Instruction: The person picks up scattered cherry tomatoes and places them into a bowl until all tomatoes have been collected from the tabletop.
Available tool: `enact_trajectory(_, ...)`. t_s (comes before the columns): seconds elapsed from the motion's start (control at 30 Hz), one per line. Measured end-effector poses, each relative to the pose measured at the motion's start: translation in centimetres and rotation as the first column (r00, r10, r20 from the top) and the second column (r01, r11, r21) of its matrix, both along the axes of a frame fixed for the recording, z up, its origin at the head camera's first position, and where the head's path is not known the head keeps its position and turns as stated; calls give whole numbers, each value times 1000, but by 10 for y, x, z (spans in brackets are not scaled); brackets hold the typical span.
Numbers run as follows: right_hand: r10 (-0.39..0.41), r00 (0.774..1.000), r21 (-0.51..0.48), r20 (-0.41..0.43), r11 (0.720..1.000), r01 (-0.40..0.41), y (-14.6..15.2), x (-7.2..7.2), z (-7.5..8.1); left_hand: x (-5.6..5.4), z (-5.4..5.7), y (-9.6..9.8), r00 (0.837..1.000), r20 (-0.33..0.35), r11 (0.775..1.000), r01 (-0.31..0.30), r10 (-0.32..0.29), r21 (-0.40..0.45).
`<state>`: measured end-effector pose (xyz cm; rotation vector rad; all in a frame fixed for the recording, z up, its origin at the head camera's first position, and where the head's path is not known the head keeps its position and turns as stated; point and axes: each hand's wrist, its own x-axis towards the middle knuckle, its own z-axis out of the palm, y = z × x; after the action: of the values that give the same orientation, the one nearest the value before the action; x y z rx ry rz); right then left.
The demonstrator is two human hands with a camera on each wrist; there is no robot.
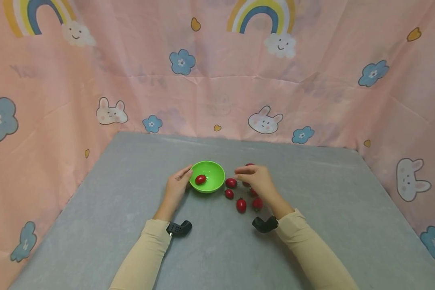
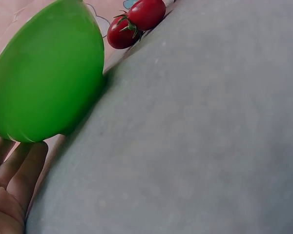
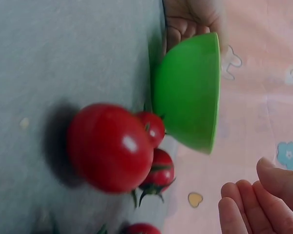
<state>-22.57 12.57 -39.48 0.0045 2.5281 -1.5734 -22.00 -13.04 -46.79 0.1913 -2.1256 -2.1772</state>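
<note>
A bright green bowl (image 1: 213,186) stands on the grey table with one red cherry tomato (image 1: 201,179) in it. My left hand (image 1: 175,188) holds the bowl at its left side, thumb at the rim; in the left wrist view its fingers (image 2: 29,170) touch the outer wall. To the right of the bowl, my right hand (image 1: 258,181) hovers above several loose cherry tomatoes (image 1: 241,205), partly hiding some. Its thumb and fingers are apart with nothing between them, as the right wrist view shows. A large tomato (image 3: 110,147) lies nearest that camera.
The grey table (image 1: 130,193) reaches back to a pink curtain (image 1: 217,92) printed with rainbows, rabbits and flowers, which also hangs along both sides. Each wrist wears a black camera mount (image 1: 179,228).
</note>
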Motion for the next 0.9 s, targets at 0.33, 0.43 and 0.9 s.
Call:
enact_trajectory(0.33, -39, 999, -7, 1, 999, 39, 25, 7, -9, 0, -1, -2, 1000, 15, 1000, 16, -16, -11)
enact_trajectory(0.43, -33, 999, 14, 1, 999, 33, 32, 8, -13, 0, -1, -1, 999, 25, 1000, 21, -21, -5)
enact_trajectory(0.9, -35, 999, 35, -4, 999, 36, 62, 12, -23, 0, -3, 0, 1000, -1, 999, 18, -18, 37)
